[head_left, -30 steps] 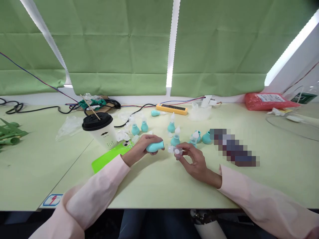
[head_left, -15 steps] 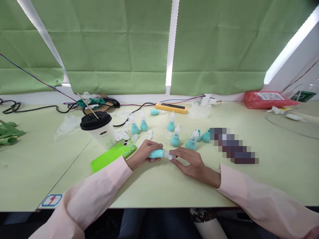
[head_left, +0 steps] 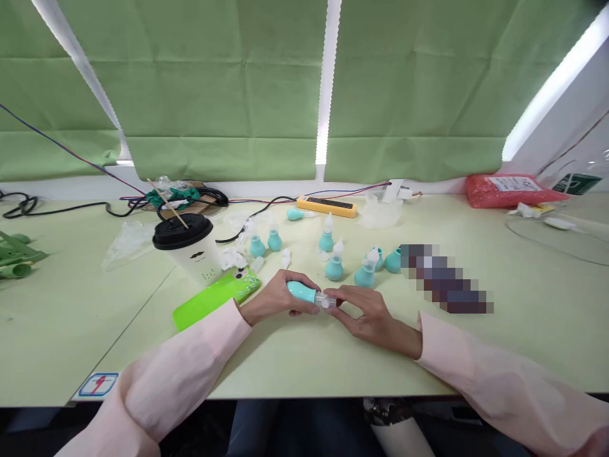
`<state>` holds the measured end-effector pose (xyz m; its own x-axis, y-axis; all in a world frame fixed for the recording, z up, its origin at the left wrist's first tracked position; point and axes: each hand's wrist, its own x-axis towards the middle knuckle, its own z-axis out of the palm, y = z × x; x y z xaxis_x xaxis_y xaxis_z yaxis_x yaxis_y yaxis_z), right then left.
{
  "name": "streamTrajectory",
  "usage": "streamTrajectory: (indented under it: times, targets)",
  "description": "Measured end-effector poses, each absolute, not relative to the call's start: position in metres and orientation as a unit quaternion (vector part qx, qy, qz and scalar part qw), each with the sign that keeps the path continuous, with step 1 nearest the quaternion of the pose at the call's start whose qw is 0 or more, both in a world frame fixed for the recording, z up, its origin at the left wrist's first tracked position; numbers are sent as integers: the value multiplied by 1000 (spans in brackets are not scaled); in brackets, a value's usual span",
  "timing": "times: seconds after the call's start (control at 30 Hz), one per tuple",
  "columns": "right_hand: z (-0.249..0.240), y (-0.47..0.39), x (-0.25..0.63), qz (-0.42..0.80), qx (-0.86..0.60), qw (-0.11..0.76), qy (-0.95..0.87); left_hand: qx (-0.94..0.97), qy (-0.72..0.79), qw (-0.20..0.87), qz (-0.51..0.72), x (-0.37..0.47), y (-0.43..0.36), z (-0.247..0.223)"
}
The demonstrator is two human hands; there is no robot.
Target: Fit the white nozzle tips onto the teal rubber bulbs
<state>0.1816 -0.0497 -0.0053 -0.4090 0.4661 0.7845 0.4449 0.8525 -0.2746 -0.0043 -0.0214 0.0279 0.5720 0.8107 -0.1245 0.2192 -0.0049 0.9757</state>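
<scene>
My left hand point(head_left: 281, 297) is closed round the teal bulb of a nasal aspirator point(head_left: 301, 291), which lies sideways just above the table. At the bulb's right end sits a clear plastic tip point(head_left: 325, 301). My right hand point(head_left: 365, 312) pinches the outer end of this tip between thumb and fingers. Just beyond my hands stand several more teal aspirators with clear tips, among them a near one point(head_left: 334, 268) and one by my right hand point(head_left: 365, 274). A teal bulb point(head_left: 394, 261) lies on its side to the right, showing no clear tip.
A lidded paper cup point(head_left: 194, 254) with a stick stands left, behind a green phone point(head_left: 216, 298). Small clear and white pieces point(head_left: 234, 258) lie near it. At the back are a yellow power strip point(head_left: 327, 206), cables, plastic bags and a red package point(head_left: 514, 190). A blurred patch covers something right.
My left hand has shifted its grip on the bulb, its fingers now reaching farther right toward the clear tip. The bulb has moved slightly right. My right hand stays almost in place.
</scene>
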Motion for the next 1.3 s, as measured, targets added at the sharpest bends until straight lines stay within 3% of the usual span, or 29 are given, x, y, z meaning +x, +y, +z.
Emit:
streamTrajectory:
  times: [0.43,0.83,0.97,1.17,1.3]
  targets:
    - [1,-57,175,392,-382,462,-698,675,380,546,319,1,-26,23]
    - [1,-53,170,477,-382,489,-623,722,381,454,357,4,-29,22]
    - [4,-52,173,416,-373,510,-654,709,333,502,366,6,-33,24]
    - [25,-47,193,89,-342,541,-764,630,366,552,406,6,-28,19]
    - [35,-32,209,-27,-356,540,-762,596,385,547,445,5,-21,13]
